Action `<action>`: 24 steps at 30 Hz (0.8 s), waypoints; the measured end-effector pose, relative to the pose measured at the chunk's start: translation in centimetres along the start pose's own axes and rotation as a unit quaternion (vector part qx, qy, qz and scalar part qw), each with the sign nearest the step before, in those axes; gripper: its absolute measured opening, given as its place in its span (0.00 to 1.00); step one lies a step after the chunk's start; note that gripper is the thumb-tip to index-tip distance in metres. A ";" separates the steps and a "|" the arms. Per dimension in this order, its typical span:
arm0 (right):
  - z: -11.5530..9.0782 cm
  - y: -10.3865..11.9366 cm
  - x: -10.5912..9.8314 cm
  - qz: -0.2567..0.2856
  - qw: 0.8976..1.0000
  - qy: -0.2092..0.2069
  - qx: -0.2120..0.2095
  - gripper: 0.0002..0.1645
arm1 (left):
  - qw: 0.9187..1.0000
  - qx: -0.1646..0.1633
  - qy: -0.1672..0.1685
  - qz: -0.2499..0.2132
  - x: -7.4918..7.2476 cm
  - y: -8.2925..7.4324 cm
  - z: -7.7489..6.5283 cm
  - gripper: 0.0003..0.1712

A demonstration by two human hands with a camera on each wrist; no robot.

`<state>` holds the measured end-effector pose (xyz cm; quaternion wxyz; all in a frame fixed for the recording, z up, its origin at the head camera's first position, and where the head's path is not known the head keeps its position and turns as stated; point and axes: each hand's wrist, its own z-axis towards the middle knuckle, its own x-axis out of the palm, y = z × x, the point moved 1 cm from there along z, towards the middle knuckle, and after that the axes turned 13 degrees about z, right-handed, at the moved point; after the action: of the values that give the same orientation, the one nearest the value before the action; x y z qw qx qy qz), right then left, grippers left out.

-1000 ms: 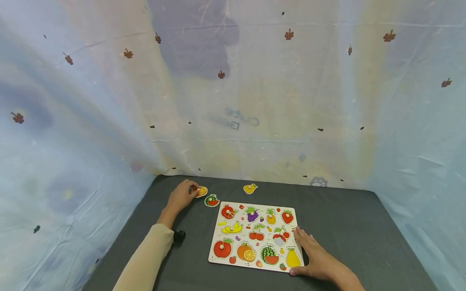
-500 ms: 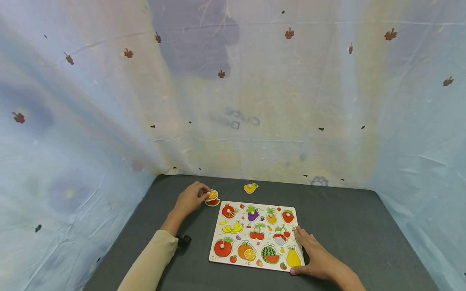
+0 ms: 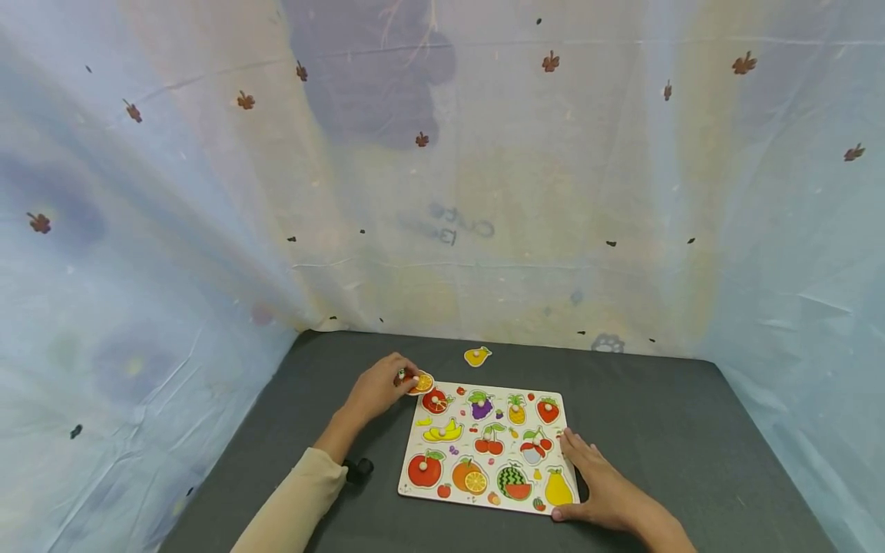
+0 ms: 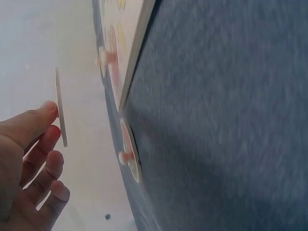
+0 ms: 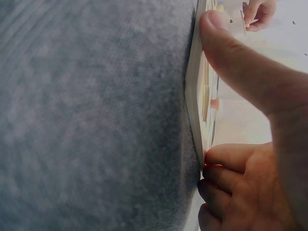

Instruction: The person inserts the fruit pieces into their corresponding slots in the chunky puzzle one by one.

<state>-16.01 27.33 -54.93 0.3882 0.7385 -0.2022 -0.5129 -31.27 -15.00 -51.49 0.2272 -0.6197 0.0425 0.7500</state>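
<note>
My left hand (image 3: 382,386) pinches an orange-fruit puzzle piece (image 3: 424,383) by its knob, above the far left corner of the fruit puzzle board (image 3: 415,445). In the left wrist view this piece (image 4: 60,108) appears edge-on, between thumb and index finger. A knobbed piece with some red (image 4: 129,151) lies on the cloth beside the board; in the head view the left hand mostly hides it. My right hand (image 3: 604,488) rests against the board's right side, fingers along that edge and thumb on the near corner (image 5: 214,21). Orange, watermelon and pear pictures in the near row show no knobs.
A yellow pear piece (image 3: 478,355) lies on the dark cloth (image 3: 643,415) beyond the board. Several knobbed fruits sit in the board, among them an apple (image 3: 424,470) and grapes (image 3: 480,407). A patterned curtain (image 3: 512,184) encloses the back and sides.
My left hand has carried the orange piece rightward and nearer, past the watermelon piece to the board's far left corner. My right hand stays at the board's edge.
</note>
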 end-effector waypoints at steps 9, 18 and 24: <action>0.1 0.0 0.0 0.002 1.000 -0.002 0.007 0.79 | 0.999 0.047 0.002 0.016 0.3 -2.0 -0.6 0.08; 0.1 0.2 0.0 0.003 1.000 0.002 0.015 0.79 | 0.993 0.109 0.012 0.036 0.4 -4.2 -1.2 0.06; 0.1 0.2 0.0 0.003 1.000 0.000 0.022 0.80 | 0.989 0.144 0.013 0.045 0.8 -5.2 -1.7 0.07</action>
<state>-16.11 27.15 -54.82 0.3732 0.7461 -0.2155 -0.5076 -27.82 -10.70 -51.46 0.2795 -0.5880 0.1804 0.7373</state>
